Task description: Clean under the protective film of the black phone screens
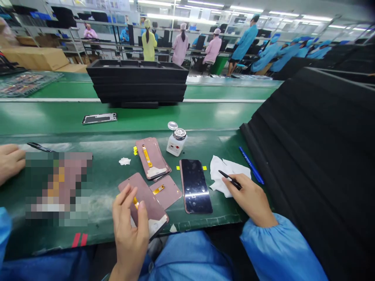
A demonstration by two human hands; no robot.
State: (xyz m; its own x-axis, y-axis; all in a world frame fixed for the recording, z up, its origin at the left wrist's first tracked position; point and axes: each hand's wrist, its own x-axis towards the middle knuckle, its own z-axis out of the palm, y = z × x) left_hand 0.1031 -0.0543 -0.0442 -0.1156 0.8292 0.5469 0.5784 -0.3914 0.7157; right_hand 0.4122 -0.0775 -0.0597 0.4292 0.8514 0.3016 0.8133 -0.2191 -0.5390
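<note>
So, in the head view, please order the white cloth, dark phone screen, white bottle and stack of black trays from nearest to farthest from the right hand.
From the right hand, holding a black tool:
1. White cloth, under its fingers.
2. Dark phone screen, just left.
3. White bottle, farther left and back.
4. Stack of black trays, far back.

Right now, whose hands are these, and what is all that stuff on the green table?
The camera sits on a person's head and looks down, so these are that person's own hands in blue sleeves. The left hand touches a pink phone panel with a yellow strip. The right hand holds a thin black tool over a white cloth. Between them lies a dark phone screen. Behind it stand a small white bottle and other pink panels. The hand at the far left edge belongs to someone else.
</note>
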